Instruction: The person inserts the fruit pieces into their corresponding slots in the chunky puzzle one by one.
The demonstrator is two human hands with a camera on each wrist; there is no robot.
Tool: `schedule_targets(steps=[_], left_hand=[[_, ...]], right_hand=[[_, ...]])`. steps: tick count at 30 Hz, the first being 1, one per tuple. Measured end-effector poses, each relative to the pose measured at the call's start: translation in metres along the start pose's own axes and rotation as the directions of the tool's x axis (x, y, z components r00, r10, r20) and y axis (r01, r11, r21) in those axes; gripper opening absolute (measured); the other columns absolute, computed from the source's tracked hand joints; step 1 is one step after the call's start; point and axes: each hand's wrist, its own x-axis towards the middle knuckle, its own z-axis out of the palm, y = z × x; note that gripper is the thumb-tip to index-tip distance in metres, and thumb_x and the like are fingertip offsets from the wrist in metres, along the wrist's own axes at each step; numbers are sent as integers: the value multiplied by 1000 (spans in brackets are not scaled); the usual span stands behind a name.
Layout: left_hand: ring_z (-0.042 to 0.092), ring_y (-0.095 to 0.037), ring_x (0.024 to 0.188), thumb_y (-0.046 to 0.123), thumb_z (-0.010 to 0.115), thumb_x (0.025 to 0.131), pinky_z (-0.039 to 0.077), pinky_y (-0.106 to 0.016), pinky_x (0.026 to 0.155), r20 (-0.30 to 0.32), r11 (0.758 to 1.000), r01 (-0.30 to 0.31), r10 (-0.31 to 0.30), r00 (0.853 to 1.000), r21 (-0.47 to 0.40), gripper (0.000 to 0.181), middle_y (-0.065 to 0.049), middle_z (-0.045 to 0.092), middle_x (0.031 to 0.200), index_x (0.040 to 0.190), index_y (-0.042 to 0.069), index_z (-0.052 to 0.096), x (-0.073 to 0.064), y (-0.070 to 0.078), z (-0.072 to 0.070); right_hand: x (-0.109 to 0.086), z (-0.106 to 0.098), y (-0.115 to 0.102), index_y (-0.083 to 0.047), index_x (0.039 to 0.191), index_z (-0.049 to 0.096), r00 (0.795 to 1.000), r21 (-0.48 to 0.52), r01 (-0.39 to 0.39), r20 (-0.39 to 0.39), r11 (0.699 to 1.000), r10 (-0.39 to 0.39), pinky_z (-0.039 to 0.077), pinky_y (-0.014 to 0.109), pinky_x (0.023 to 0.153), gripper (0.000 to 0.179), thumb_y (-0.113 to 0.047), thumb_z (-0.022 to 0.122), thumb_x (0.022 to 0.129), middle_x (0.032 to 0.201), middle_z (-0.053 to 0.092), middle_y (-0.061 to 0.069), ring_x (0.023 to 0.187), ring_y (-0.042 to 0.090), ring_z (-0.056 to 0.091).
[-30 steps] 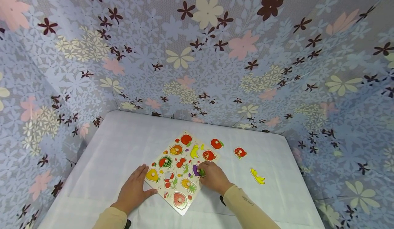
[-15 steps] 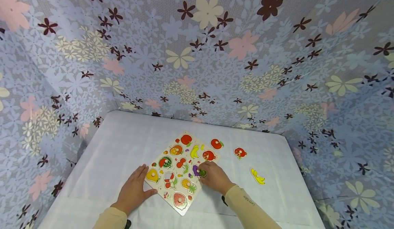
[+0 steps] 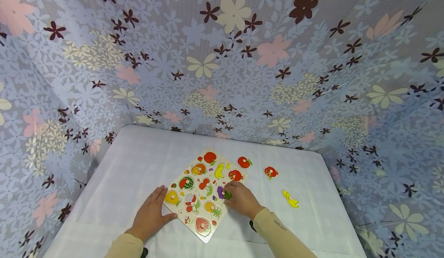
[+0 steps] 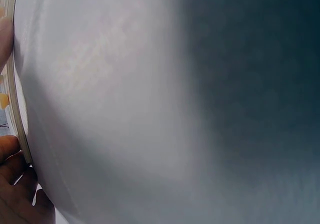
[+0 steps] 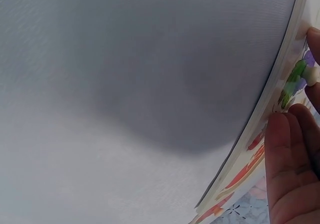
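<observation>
A wooden fruit peg-puzzle board (image 3: 196, 221) lies slantwise on the white-covered table. My right hand (image 3: 243, 201) is over its right edge, thumb and fingertips at the purple grape piece (image 3: 220, 191). In the right wrist view, thumb and finger pinch the white knob (image 5: 311, 75) of that piece, which lies in or on its slot; I cannot tell if it is fully seated. My left hand (image 3: 150, 214) rests at the board's left corner, fingers fairly straight and thumb spread, touching its edges. In the left wrist view, fingertips (image 4: 11, 166) meet the board's edge.
Beyond the board's right side lie three loose pieces: a red tomato-like fruit (image 3: 244, 162), a pomegranate (image 3: 270, 172) and a banana (image 3: 290, 198). Knobbed pieces such as the pear (image 3: 171, 196) and pineapple (image 3: 210, 205) sit in the board. Flowered cloth (image 3: 222, 76) hangs around the table.
My right wrist has shifted very slightly to the right, while its fingertips stay at the grape piece. The left hand, board and loose pieces have kept their places.
</observation>
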Motion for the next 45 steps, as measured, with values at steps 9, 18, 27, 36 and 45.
schedule_targets(steps=[9,18,27,36,45], left_hand=[[32,-37,143,51,86,72,33,-54,112,12,1000,7,-7,1000,6,105,-18,34,157,150,-2,40,0,2,-1],[32,-36,143,52,86,72,33,-53,113,18,1000,9,-9,1000,15,105,-17,34,157,150,-1,40,1,2,1],[33,-37,142,51,87,71,34,-53,112,2,1000,5,-5,1000,7,105,-18,36,156,150,-1,41,2,2,3],[33,-37,142,52,86,71,34,-53,112,9,1000,5,-5,1000,3,105,-18,35,156,150,-1,41,1,3,1],[31,-37,143,53,85,73,33,-54,112,25,1000,14,-14,1000,11,105,-18,34,157,150,-2,39,0,2,-1]], right_hand=[[0,1,1,-16,115,72,1000,22,-26,17,999,26,49,38,102,35,-21,84,82,123,61,-1,115,20,57],[0,2,4,-17,117,71,1000,25,-27,7,999,27,48,39,102,37,-21,84,82,123,61,-2,115,19,57],[-8,-6,12,-19,119,71,998,0,-39,-59,999,39,48,41,102,38,-20,82,82,128,61,-1,121,21,56],[-34,-21,52,-18,117,72,982,46,-98,-156,994,104,49,43,102,38,-20,84,81,125,61,-5,119,20,57],[-67,-34,93,-15,115,72,949,11,-248,-200,969,245,49,50,100,39,-17,86,78,126,62,2,120,27,57]])
